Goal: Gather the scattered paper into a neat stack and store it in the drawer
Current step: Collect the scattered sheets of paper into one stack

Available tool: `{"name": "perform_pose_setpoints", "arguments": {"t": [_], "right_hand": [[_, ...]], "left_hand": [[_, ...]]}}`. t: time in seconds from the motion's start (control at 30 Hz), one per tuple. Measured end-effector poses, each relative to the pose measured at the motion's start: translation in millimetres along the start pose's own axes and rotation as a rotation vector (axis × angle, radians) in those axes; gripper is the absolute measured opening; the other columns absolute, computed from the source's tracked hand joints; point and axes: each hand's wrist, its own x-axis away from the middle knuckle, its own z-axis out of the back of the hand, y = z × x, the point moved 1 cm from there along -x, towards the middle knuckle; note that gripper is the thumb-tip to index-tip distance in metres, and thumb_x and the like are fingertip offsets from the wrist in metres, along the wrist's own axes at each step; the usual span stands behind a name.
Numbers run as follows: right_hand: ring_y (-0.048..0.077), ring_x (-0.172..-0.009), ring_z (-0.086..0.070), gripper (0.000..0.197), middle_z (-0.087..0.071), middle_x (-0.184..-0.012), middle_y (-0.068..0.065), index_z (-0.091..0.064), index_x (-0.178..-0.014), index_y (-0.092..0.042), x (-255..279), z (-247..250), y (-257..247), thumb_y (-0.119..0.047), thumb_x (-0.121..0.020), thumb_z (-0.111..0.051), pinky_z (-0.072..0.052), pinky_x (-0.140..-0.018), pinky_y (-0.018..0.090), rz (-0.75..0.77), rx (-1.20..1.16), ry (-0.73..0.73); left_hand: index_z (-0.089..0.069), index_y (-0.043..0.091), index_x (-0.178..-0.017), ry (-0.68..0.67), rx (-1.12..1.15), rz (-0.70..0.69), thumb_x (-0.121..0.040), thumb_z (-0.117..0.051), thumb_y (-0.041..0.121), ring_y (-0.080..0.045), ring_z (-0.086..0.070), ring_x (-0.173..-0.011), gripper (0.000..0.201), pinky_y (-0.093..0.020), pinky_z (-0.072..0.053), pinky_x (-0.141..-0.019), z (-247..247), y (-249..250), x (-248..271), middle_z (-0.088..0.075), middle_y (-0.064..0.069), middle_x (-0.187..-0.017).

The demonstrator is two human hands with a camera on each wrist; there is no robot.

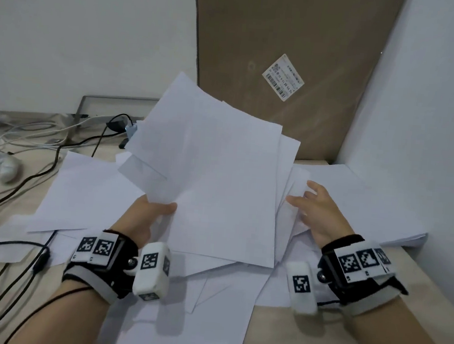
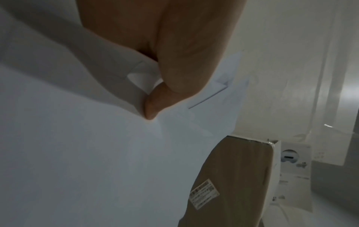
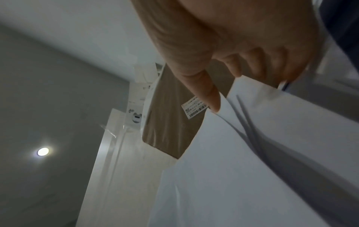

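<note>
Above the desk (image 1: 417, 273), left hand (image 1: 145, 214) pinches raised paper (image 1: 214, 176); right hand (image 1: 318, 210), fingers spread, touches its edge.

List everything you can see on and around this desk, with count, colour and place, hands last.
Held sheets: several, white, fanned and lifted above the desk centre.
Loose sheets: many, white, scattered flat across the desk.
Desk: one, light wood.
Cardboard panel: one, brown, leaning on the back wall.
Label: one, white, on the cardboard.
Cables: several, black and white, left side.
Left hand: pinches the held sheets' lower left corner.
Right hand: fingers spread on the sheets' right edge.
</note>
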Motion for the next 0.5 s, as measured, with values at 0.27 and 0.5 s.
{"name": "perform_pose_setpoints", "arguments": {"t": [0.27, 0.5], "right_hand": [[0.022, -0.084, -0.066, 0.024, -0.073, -0.098, 0.007, -0.064, -0.115, -0.009, -2.2, 14.9, 9.1, -0.005, -0.096, -0.049, -0.053, -0.067, 0.029, 0.043, -0.073, -0.006], [0.010, -0.066, -0.069, 0.023, -0.074, -0.078, -0.001, -0.069, -0.093, -0.011, 2.8, 16.8, 10.2, 0.001, -0.094, -0.050, -0.055, -0.057, 0.019, 0.141, -0.128, -0.028]], "left_hand": [[-0.059, 0.004, -0.121, -0.135, -0.033, 0.023, -0.086, -0.062, 0.002, -0.026, -0.070, -0.081, 0.035, -0.032, -0.057, -0.059, -7.4, -5.1, -14.2, -0.069, -0.016, -0.105], [-0.061, 0.007, -0.104, -0.185, -0.010, 0.008, -0.096, -0.047, 0.000, -0.016, -0.072, -0.059, 0.017, -0.023, -0.052, -0.043, -10.7, 0.0, -6.8, -0.075, -0.004, -0.074]]}}
